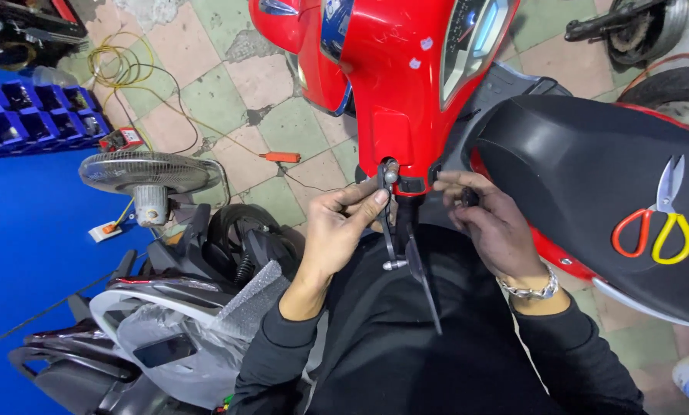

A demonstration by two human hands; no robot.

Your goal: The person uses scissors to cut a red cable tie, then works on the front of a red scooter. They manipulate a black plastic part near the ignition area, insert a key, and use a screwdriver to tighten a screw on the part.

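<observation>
Black sleeves lie nearest. At the red scooter's rear [406,84], the bracket [394,223] is pinched by the left hand [344,227]; the right hand [494,223] is closed on a small black part [470,197], which should be aligned squarely.

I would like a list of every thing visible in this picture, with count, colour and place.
scooter: one, red, top centre
seat: one, black, right
scissors: one pair, orange and yellow handles, on the seat
bracket: one, dark metal, below the scooter's tail
fan: one, grey, on the floor at left
bins: several, blue, upper left
cable: one, yellow, coiled on the floor
body panels: several, dark and silver, lower left
left hand: on the bracket
right hand: holds a small dark part; bracelet on the wrist
</observation>
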